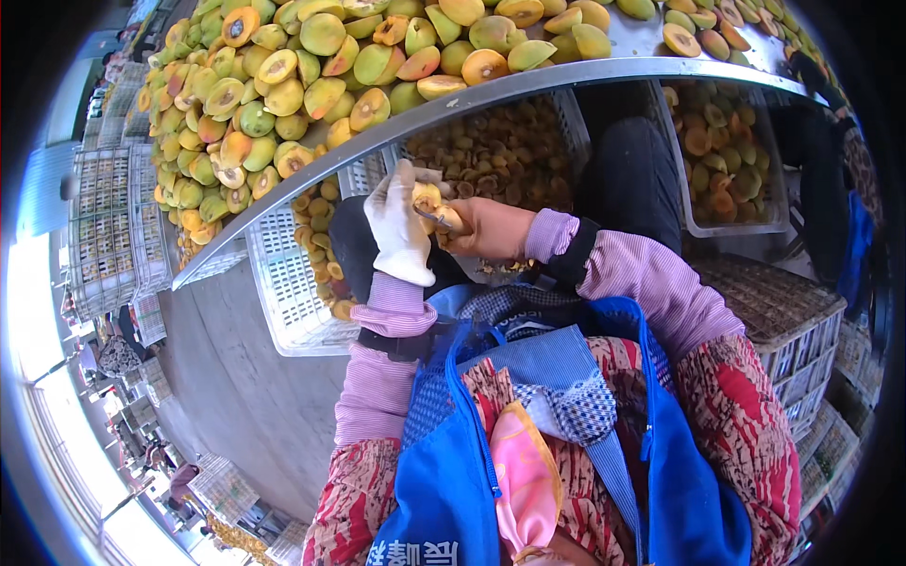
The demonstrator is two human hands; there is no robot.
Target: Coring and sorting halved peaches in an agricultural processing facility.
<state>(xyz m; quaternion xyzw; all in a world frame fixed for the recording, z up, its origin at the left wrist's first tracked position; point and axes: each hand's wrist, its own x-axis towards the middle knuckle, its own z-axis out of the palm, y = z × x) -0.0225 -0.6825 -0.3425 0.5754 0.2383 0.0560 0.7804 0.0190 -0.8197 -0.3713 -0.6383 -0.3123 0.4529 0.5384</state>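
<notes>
The left hand, in a white glove, has its fingers curled closely around a cut yellow fruit piece, with almost no gap between glove and flesh. The right hand, bare, is bent into a narrow fist about a slim metal tool (its handle is mostly hidden, so I cannot tell the exact grip). The two hands meet just on the person's side of the metal-edged table, below its rim.

The fruit piece lies at the left fingertips, touching them, just beyond the tips of the right fingers; the tool's thin end sits against it, between the two hands.

Counted: two hands, one tool, and at least one fruit piece in hand; whether the pale yellow bit by the right fingertips is a second, I cannot tell. Three crates of cut fruit stand by the knees: a white crate below the table's left stretch, a middle crate partly under it, and a right-hand crate below its right stretch. On the table, the fruit halves are too many to count.
</notes>
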